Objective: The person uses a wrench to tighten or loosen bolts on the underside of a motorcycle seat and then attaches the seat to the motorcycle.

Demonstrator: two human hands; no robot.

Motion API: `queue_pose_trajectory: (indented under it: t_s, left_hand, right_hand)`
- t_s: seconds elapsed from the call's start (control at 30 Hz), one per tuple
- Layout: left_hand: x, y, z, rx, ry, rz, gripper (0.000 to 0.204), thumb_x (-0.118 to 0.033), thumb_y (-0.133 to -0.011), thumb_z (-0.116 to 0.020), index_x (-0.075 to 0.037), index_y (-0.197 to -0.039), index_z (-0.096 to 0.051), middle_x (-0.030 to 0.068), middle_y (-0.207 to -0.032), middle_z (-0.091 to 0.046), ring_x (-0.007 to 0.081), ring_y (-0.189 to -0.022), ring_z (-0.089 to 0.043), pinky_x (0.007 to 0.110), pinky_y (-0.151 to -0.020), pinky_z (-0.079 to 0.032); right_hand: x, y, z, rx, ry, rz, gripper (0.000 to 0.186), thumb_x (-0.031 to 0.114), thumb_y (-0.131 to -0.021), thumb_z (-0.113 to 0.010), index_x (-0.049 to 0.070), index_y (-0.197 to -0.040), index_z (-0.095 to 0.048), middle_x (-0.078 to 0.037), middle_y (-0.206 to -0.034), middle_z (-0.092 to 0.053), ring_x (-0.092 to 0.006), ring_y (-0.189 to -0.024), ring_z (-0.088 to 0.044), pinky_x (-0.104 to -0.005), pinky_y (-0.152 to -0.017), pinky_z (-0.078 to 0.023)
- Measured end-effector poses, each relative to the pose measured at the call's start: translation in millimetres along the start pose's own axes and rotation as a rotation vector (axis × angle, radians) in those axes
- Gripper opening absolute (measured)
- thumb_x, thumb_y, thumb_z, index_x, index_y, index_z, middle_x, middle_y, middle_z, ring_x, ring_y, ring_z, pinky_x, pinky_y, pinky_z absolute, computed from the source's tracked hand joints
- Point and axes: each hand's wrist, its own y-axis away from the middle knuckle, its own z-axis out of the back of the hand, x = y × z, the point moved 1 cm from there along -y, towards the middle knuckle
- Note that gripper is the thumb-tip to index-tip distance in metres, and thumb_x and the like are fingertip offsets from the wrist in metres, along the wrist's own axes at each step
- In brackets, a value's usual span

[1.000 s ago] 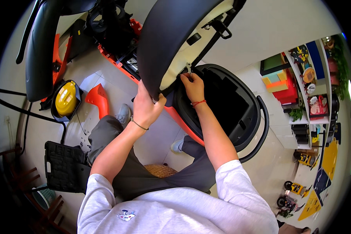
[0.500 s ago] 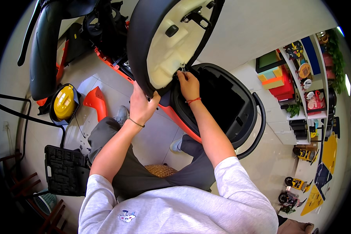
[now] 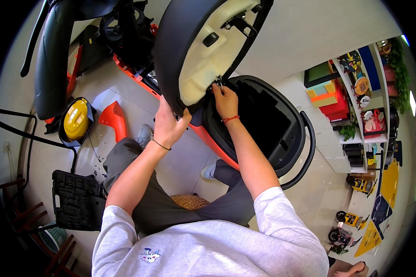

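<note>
A black scooter seat (image 3: 182, 44) stands raised, its cream underside (image 3: 212, 57) facing right. My left hand (image 3: 170, 123) is closed around the seat's lower front edge, thumb toward me. My right hand (image 3: 226, 100) pinches a small metal wrench (image 3: 221, 82) at the hinge area, low on the underside. My fingers hide most of the wrench and whatever it touches. Below and right of that hand lies the open black storage bin (image 3: 263, 124) in the orange scooter body (image 3: 215, 147).
A black grab rail (image 3: 313, 145) curves around the scooter's rear. On the floor to the left are an orange panel (image 3: 114, 121), a yellow helmet (image 3: 76, 121) in a dark container and an open black tool case (image 3: 76, 201). Shelves (image 3: 372, 99) stand right. Another person's hand (image 3: 353, 270) shows at lower right.
The raised seat has shifted slightly right, and the wrench in my right hand has turned a little. My left hand keeps its hold. Another person's hand has come into view at lower right.
</note>
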Motion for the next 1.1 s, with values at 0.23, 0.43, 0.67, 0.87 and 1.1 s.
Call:
queue_pose_trajectory:
  t_s: [0.23,0.43,0.67,0.87,1.1]
  left_hand:
    - [-6.9,-1.1,5.0,0.058,0.064,0.077,0.054,-0.009,-0.078,-0.067,0.000,-0.126,-0.046,0.0208,-0.111,-0.056,0.0415,-0.100,-0.059,0.043,-0.086,-0.049]
    - [-7.2,-2.4,6.3,-0.052,-0.041,-0.090,0.054,-0.009,-0.078,-0.068,-0.001,-0.126,-0.046,0.0195,-0.112,-0.053,0.0380,-0.100,-0.058,0.043,-0.085,-0.050]
    - [-20.0,-2.2,4.5,-0.098,0.035,-0.066,0.052,-0.005,-0.075,-0.070,-0.001,-0.122,-0.048,0.0159,-0.118,-0.046,0.0314,-0.098,-0.059,0.036,-0.081,-0.056]
    - [-5.6,-4.2,0.9,-0.103,0.267,0.006,0.052,-0.002,-0.073,-0.072,0.000,-0.120,-0.049,0.0130,-0.112,-0.045,0.0256,-0.096,-0.059,0.034,-0.081,-0.058]
    - [-6.5,-5.5,1.2,-0.098,0.271,0.002,0.053,-0.004,-0.071,-0.073,0.000,-0.118,-0.049,0.0126,-0.108,-0.046,0.0247,-0.095,-0.059,0.033,-0.080,-0.059]
  right_hand:
    - [-2.2,1.5,-1.1,-0.012,-0.043,0.058,0.032,0.032,-0.091,-0.067,0.000,-0.085,-0.069,-0.015,-0.073,-0.067,-0.0259,-0.065,-0.063,-0.0364,-0.064,-0.048]
    - [-2.2,3.1,-4.3,-0.063,-0.120,0.064,0.033,0.031,-0.092,-0.066,0.000,-0.084,-0.067,-0.017,-0.071,-0.065,-0.0289,-0.066,-0.064,-0.0369,-0.063,-0.047]
    - [-5.3,3.1,-3.5,-0.077,-0.078,0.087,0.035,0.034,-0.093,-0.064,-0.001,-0.085,-0.067,-0.020,-0.074,-0.065,-0.0358,-0.070,-0.064,-0.0396,-0.063,-0.048]
    - [5.2,2.5,0.5,-0.043,0.000,0.060,0.037,0.035,-0.092,-0.064,-0.001,-0.089,-0.066,-0.022,-0.076,-0.064,-0.0400,-0.071,-0.062,-0.0418,-0.064,-0.047]
    - [-6.9,-4.9,-0.8,-0.006,0.016,0.027,0.032,0.032,-0.088,-0.069,0.000,-0.088,-0.068,-0.014,-0.073,-0.066,-0.0260,-0.066,-0.064,-0.0372,-0.062,-0.047]
